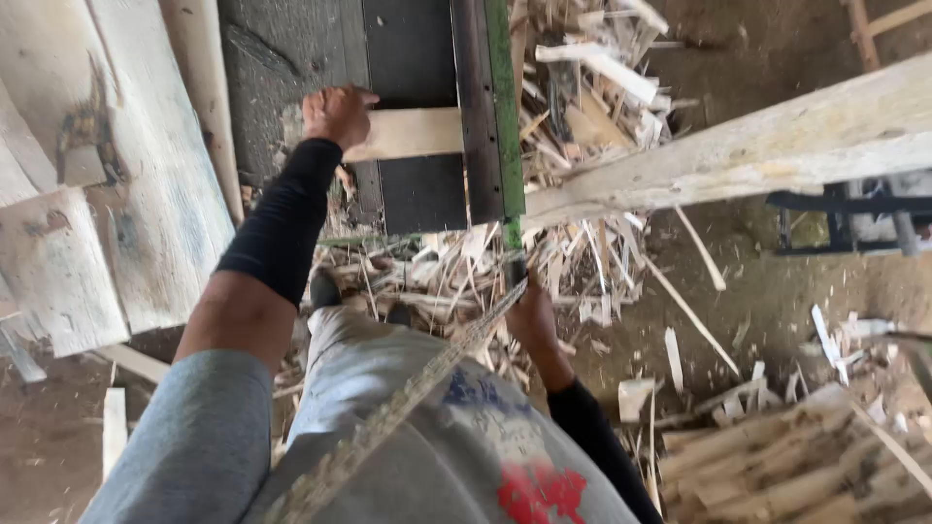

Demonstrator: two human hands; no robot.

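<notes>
My left hand (336, 114) rests on the end of a short pale wooden board (408, 134) that lies across a dark machine bed (413, 58). The board reaches a green-edged metal rail (503, 107). My right hand (534, 315) is lower down, closed around a long thin rough strip of wood (408, 403) that runs diagonally down past my body. Both arms wear black sleeves under a grey top.
A thick pale beam (738, 155) slants in from the right to the rail. Splintered offcuts (582, 87) pile up behind the rail and on the dirt floor (767, 301). Whitewashed planks (116, 175) lie at left. Stacked slabs (777, 466) sit at lower right.
</notes>
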